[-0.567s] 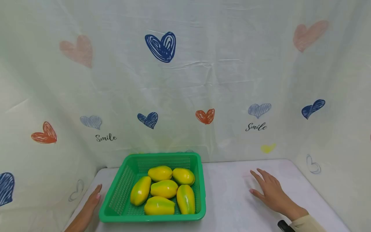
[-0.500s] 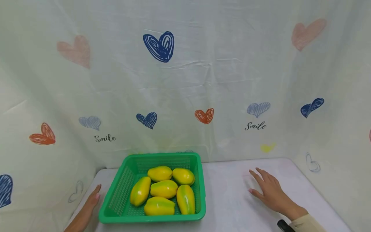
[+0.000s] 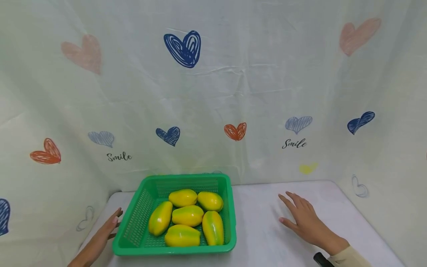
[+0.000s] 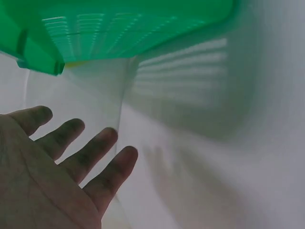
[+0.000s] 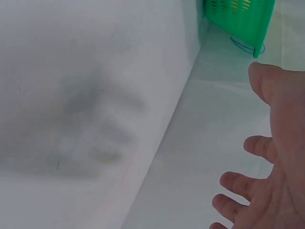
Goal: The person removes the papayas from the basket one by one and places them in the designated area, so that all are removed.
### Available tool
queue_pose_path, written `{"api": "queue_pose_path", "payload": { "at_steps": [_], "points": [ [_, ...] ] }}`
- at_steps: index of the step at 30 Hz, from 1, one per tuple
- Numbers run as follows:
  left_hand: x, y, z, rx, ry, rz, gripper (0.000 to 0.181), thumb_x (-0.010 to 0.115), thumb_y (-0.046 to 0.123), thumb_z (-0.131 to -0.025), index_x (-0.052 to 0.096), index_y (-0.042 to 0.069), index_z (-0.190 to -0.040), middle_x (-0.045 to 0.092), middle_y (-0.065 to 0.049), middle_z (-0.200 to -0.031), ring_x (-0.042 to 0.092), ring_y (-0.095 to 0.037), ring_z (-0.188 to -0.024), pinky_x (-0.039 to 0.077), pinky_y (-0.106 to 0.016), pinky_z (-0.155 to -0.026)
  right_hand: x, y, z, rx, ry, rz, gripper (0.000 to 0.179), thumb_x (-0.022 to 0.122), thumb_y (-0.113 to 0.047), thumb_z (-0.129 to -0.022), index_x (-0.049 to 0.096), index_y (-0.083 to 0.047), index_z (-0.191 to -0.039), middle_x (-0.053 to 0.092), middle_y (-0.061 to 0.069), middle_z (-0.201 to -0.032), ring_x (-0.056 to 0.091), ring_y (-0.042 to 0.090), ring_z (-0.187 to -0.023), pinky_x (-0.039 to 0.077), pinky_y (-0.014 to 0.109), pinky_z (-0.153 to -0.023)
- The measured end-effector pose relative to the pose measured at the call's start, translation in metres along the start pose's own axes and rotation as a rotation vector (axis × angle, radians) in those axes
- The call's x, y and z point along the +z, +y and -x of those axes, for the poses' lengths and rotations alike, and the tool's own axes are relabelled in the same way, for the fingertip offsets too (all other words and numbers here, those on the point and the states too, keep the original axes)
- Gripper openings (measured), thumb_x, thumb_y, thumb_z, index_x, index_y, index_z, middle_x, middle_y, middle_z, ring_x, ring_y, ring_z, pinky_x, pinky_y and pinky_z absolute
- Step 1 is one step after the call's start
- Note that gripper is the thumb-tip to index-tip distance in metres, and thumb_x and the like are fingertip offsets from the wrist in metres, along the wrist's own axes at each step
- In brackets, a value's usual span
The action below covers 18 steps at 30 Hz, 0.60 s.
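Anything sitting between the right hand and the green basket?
No: in the head view, only bare white tabletop lies between the right hand and the green basket.

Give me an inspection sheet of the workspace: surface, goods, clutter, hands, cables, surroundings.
Surface: flat white tabletop, rounded far corners.
Job's things: six glossy yellow-green oblong fruits, all inside one green rectangular perforated plastic basket.
Clutter: nothing seen.
Left hand: holding nothing, beside the basket's left wall; contact unclear.
Right hand: holding nothing, right of the basket and apart from it; short black cylindrical item beside its beige fabric sleeve.
Cables: nothing seen.
Surroundings: whitish sheet-like backdrop printed with coloured hearts.
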State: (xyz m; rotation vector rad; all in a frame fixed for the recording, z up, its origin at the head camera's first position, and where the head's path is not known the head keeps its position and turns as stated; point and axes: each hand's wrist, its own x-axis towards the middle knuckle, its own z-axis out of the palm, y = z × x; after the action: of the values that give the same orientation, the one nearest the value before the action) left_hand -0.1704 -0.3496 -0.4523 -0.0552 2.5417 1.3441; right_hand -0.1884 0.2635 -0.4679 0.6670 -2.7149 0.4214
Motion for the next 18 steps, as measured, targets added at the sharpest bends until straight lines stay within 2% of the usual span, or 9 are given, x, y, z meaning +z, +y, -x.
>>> {"api": "queue_pose_path", "payload": {
  "at_steps": [2, 5, 12, 18],
  "points": [
    [0.0, 0.004, -0.001, 0.005, 0.005, -0.007, 0.068, 0.01, 0.045, -0.101, -0.001, -0.004, -0.146, 0.006, -0.033, -0.146, 0.022, -0.055, -0.126, 0.039, -0.057, -0.088, -0.002, -0.005, -0.001, -0.008, -0.008, -0.002, 0.071, 0.069, -0.035, -0.082, 0.038, -0.009, -0.14, 0.036, 0.019, -0.138, 0.032, 0.036, -0.124, 0.023, 0.056, -0.095],
    [-0.002, 0.011, -0.003, -0.02, 0.007, 0.002, 0.068, 0.013, 0.047, -0.1, 0.0, -0.002, -0.147, 0.011, -0.032, -0.145, 0.025, -0.053, -0.125, 0.041, -0.054, -0.086, -0.005, -0.013, 0.0, -0.015, -0.017, -0.008, 0.072, 0.07, -0.036, -0.082, 0.036, -0.012, -0.142, 0.036, 0.015, -0.139, 0.032, 0.034, -0.125, 0.022, 0.055, -0.096],
    [-0.003, 0.023, -0.002, -0.082, 0.019, 0.016, 0.079, 0.037, 0.051, -0.096, -0.003, 0.006, -0.149, 0.014, -0.03, -0.144, 0.027, -0.049, -0.125, 0.04, -0.054, -0.09, -0.014, -0.033, 0.005, -0.072, -0.005, -0.001, 0.071, 0.069, -0.038, -0.082, 0.039, -0.014, -0.141, 0.038, 0.008, -0.138, 0.034, 0.026, -0.125, 0.019, 0.048, -0.098],
    [-0.002, 0.032, -0.006, -0.111, 0.055, -0.035, 0.084, 0.045, 0.052, -0.093, 0.007, 0.001, -0.148, 0.021, -0.034, -0.139, 0.036, -0.048, -0.119, 0.044, -0.052, -0.086, -0.02, -0.046, 0.005, -0.058, -0.043, 0.005, 0.07, 0.063, -0.049, -0.083, 0.038, -0.018, -0.141, 0.038, 0.003, -0.138, 0.034, 0.022, -0.126, 0.019, 0.047, -0.101]
  ]
}}
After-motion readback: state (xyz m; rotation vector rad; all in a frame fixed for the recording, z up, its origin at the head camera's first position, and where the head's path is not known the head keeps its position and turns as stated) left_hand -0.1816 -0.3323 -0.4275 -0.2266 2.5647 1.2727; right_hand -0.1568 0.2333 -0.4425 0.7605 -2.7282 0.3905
